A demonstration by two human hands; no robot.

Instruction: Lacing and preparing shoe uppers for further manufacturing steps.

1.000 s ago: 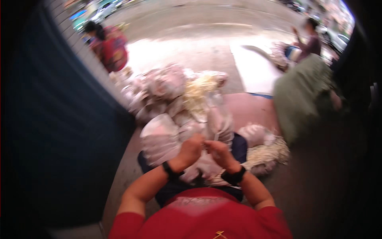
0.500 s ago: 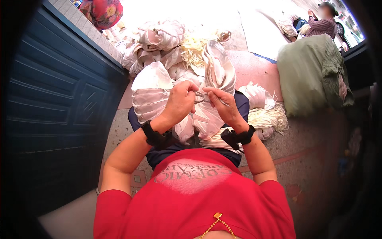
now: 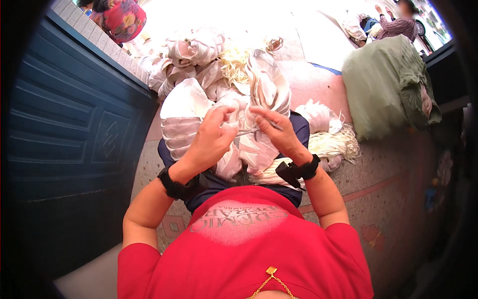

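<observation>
My left hand is closed above my lap, its thumb and fingertips pinching the end of a thin grey-white strip. The strip runs across to my right hand, whose fingers are bent around its other end; a slim grey piece shows by that palm. Whether it is a cord or a slender tool I cannot make out. Below and beyond both hands, layered white fabric pieces lie across my lap. A folded bundle of similar pieces stands just beyond my right hand.
More white bundles and cream laces are heaped ahead. Further laces lie right of my legs. A green sack stands at right, a dark blue panelled door at left. Another person sits far right; someone in floral cloth is far left.
My hands have drawn a little apart and lower, with the left moving down and left. The strip between them now shows straighter. The whole view has shifted slightly.
</observation>
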